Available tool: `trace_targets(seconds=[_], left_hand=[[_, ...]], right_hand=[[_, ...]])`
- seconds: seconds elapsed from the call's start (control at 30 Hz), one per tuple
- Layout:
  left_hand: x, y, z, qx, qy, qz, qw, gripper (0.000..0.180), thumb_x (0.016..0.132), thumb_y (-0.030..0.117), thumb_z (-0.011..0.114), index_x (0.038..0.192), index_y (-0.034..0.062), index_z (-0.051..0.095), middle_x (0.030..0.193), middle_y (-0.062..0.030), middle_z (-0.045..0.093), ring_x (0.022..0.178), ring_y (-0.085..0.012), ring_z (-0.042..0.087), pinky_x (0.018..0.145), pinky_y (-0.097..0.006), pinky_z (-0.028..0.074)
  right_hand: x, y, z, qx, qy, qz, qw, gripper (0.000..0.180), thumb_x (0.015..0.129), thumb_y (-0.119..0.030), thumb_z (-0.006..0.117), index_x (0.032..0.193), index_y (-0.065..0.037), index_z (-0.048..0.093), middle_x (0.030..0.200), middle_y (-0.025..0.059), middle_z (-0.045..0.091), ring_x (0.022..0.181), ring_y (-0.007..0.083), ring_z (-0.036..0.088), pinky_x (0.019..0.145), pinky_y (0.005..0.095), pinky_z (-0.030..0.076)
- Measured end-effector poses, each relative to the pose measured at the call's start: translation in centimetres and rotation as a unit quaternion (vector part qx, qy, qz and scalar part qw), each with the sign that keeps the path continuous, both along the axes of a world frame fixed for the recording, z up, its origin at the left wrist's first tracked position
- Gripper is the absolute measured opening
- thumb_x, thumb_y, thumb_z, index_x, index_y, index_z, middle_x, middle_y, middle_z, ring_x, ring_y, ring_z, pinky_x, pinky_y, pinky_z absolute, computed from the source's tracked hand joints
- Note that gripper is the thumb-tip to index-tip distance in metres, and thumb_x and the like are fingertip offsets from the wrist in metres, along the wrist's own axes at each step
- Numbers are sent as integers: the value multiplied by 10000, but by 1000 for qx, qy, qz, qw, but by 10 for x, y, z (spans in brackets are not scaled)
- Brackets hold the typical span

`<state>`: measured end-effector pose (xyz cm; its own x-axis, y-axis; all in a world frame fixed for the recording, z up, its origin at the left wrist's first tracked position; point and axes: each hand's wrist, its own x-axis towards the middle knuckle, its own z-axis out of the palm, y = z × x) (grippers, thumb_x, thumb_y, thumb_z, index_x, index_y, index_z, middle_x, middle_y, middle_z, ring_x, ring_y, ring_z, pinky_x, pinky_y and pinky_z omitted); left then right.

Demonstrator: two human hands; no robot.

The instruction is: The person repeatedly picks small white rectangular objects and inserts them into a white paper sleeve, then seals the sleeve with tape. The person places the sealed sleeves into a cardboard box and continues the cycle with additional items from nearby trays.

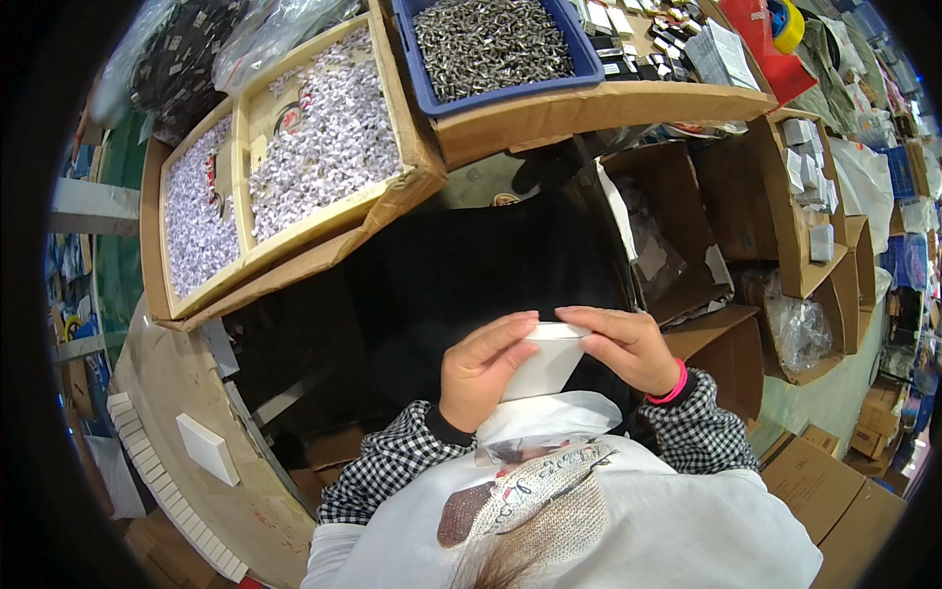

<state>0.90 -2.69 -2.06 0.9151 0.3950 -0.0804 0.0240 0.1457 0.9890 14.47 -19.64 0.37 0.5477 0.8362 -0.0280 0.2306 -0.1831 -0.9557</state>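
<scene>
A small white box [546, 367] is held up in front of my chest, over my lap. My left hand [487, 369] grips its left side, with the thumb on the near face and the fingers along the top edge. On the other side, my right hand [628, 348] holds the right edge in the same way, its fingertips at the top. A pink band circles the right wrist. What the box contains cannot be seen.
A divided wooden tray [404, 180] of small white pieces stands at the far left. Beside it, a blue bin [428, 98] contains small metal parts. Cardboard boxes [721, 211] line the right. On the left table [250, 491] lie another white box [207, 449] and a row of white boxes [175, 489].
</scene>
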Motion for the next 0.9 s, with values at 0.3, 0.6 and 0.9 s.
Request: trace_targets(seconds=[0.3, 0.6, 0.9], left_hand=[[-8, -6, -2, 54, 28, 36, 997, 271, 874, 42, 626, 1144, 43, 604, 1167, -129, 629, 968, -178, 636, 826, -265, 510], [-11, -6, -3, 66, 12, 17, 998, 249, 868, 26, 627, 1116, 42, 613, 1150, -130, 632, 976, -194, 637, 823, -271, 515], [-13, -3, -4, 44, -19, -13, 999, 262, 869, 8, 622, 1128, 42, 604, 1176, -133, 615, 980, -158, 610, 841, -251, 498]], right_hand=[[-37, 3, -18, 31, 191, -170, 966, 262, 917, -81, 578, 1160, 5, 621, 1151, 100, 650, 1037, 131, 606, 901, 228, 458], [-19, 0, -5, 18, 394, -144, 907, 197, 912, -64, 583, 1086, 12, 634, 1121, 108, 639, 978, 125, 600, 850, 246, 490], [-29, -9, -12, 72, 268, -91, 956, 202, 903, -20, 579, 1098, 8, 626, 1194, 136, 602, 1061, 165, 587, 901, 270, 475]])
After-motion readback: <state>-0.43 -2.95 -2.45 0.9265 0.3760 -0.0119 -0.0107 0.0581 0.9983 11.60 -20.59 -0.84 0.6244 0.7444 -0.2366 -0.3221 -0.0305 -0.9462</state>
